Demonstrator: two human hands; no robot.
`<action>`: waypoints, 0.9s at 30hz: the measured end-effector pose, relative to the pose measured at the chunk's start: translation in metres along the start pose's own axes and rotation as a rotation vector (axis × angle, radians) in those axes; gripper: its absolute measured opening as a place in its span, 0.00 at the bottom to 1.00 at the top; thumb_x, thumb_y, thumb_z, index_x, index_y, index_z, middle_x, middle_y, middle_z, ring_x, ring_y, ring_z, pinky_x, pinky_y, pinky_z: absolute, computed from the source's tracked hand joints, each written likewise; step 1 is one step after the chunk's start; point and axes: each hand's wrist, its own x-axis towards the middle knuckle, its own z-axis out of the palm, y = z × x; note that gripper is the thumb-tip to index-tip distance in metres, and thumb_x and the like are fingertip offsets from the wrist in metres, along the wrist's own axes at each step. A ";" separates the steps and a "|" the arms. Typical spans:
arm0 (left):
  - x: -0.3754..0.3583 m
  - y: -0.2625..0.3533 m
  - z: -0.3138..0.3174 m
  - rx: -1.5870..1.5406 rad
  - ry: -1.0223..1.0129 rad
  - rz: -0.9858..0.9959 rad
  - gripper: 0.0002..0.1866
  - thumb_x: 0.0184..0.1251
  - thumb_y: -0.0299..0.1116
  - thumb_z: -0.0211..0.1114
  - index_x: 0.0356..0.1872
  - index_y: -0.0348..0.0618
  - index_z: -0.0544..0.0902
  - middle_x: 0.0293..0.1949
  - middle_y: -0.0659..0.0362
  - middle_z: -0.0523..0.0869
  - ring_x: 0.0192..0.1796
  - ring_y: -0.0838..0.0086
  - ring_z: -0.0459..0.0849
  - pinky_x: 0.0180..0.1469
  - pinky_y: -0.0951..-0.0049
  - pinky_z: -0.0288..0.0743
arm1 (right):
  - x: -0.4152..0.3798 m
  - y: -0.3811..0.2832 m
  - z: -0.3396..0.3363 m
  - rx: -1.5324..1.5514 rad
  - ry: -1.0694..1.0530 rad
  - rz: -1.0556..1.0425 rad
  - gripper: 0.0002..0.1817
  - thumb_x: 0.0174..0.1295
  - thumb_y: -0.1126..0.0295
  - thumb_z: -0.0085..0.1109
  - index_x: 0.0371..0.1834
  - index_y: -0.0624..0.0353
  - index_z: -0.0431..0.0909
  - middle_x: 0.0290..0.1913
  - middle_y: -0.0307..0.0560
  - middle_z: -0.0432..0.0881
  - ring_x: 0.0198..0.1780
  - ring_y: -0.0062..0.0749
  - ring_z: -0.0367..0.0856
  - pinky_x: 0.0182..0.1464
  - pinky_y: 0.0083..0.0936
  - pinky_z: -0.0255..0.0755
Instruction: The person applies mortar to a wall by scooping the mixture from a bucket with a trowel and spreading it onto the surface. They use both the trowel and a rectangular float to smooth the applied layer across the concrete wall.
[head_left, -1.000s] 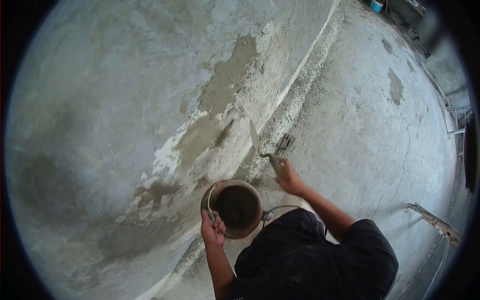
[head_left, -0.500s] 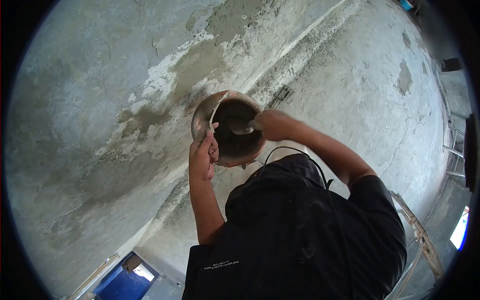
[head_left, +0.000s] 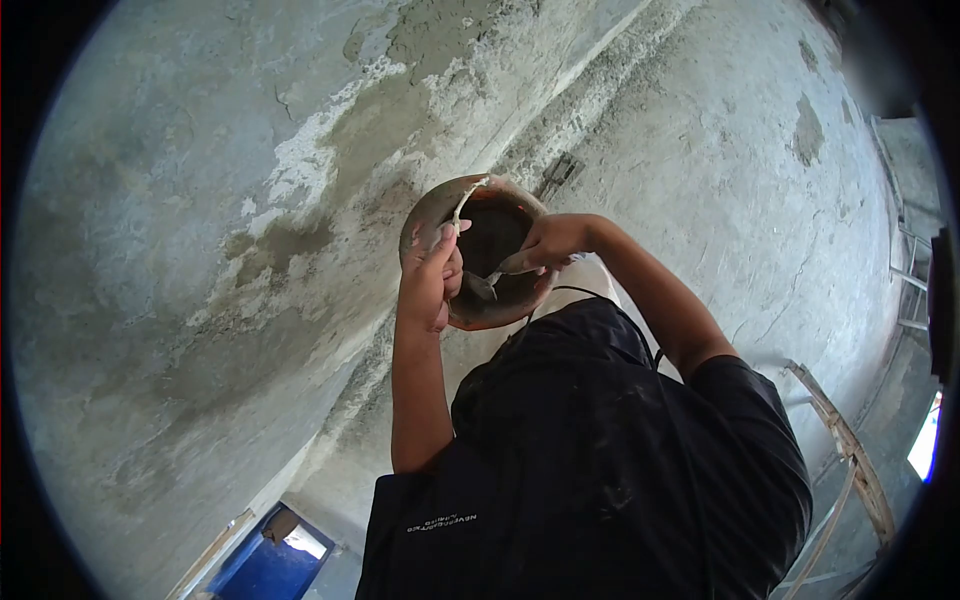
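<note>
A round, reddish-brown bucket (head_left: pixel 425 215), smeared with grey, hangs in front of my body with its dark inside toward me. My left hand (head_left: pixel 430 280) is closed around its pale rope handle (head_left: pixel 461 207), at the left side of the rim. In my right hand (head_left: pixel 553 243) is a small trowel (head_left: pixel 483 287), gripped by its handle. The metal blade is inside the bucket's opening, low and close to my left hand. How much material lies in the bucket is too dark to tell.
A rough, patched plaster wall (head_left: pixel 200 180) rises on the left and meets the grey concrete floor (head_left: pixel 690 190). A small dark flat object (head_left: pixel 558 175) lies just beyond the bucket. Wooden poles (head_left: pixel 845 440) stand at right, and a blue panel (head_left: pixel 265 565) is at lower left.
My right hand has drawn the trowel lower in the bucket, toward my body, so its blade now shows near my left hand. Bucket and left hand have shifted slightly right in view.
</note>
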 end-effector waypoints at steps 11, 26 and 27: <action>-0.010 0.009 -0.033 -0.244 0.057 -0.014 0.36 0.72 0.65 0.44 0.49 0.36 0.76 0.20 0.68 0.61 0.16 0.84 0.53 0.20 0.80 0.47 | -0.027 0.121 0.026 0.845 -0.149 -0.252 0.19 0.61 0.60 0.61 0.41 0.68 0.84 0.24 0.38 0.80 0.19 0.15 0.69 0.18 0.16 0.59; -0.031 -0.014 -0.079 -0.355 0.208 0.079 0.36 0.69 0.69 0.43 0.43 0.40 0.75 0.18 0.67 0.62 0.15 0.82 0.56 0.19 0.78 0.49 | -0.041 0.004 0.045 0.942 0.907 -0.640 0.29 0.68 0.63 0.58 0.70 0.63 0.68 0.44 0.43 0.83 0.26 0.16 0.73 0.27 0.17 0.68; -0.034 -0.016 -0.084 -0.352 0.197 0.084 0.36 0.69 0.69 0.43 0.43 0.40 0.75 0.18 0.67 0.62 0.15 0.82 0.56 0.19 0.78 0.49 | -0.027 -0.006 0.041 0.927 0.978 -0.643 0.29 0.68 0.63 0.59 0.70 0.64 0.67 0.43 0.41 0.82 0.27 0.16 0.73 0.27 0.17 0.69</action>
